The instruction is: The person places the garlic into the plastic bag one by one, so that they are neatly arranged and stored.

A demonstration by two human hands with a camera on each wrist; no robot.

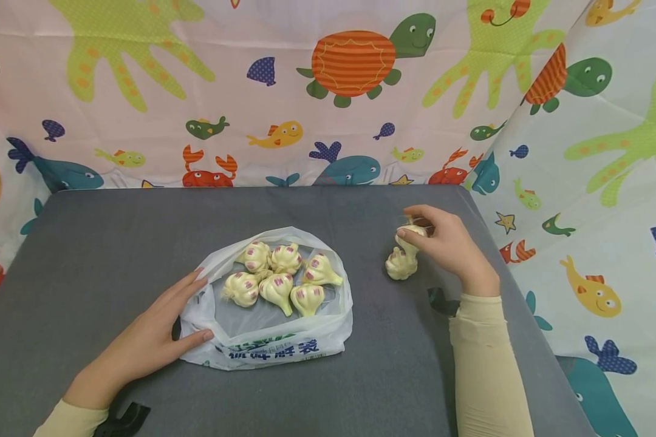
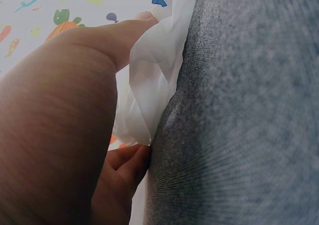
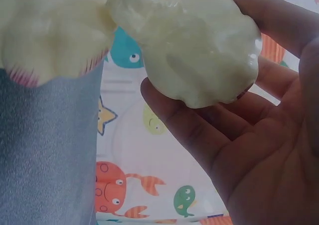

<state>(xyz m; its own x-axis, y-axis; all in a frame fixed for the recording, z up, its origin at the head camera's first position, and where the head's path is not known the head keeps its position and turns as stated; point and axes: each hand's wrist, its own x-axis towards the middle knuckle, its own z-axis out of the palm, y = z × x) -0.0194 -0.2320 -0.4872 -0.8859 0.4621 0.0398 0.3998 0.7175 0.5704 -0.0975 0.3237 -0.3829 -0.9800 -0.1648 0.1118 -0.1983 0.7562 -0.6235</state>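
Observation:
A white plastic bag (image 1: 284,357) with printed lettering lies with its mouth spread wide, and several garlic bulbs (image 1: 277,290) with purple streaks sit inside it. My left hand (image 1: 147,334) rests against the bag's left side, thumb at the front and extended fingers along the rim. Over to the right, my right hand (image 1: 443,240) grips a garlic bulb (image 3: 199,51) between thumb and fingers. Just below it is another garlic bulb (image 1: 401,264); in the right wrist view this second bulb looks close to the held one's stem. Whether the two touch is unclear.
A grey cloth-covered table (image 1: 382,382) lies under everything. Behind it and along the right hangs a white curtain (image 1: 284,48) printed with sea animals. Black straps (image 1: 443,301) show at both wrists.

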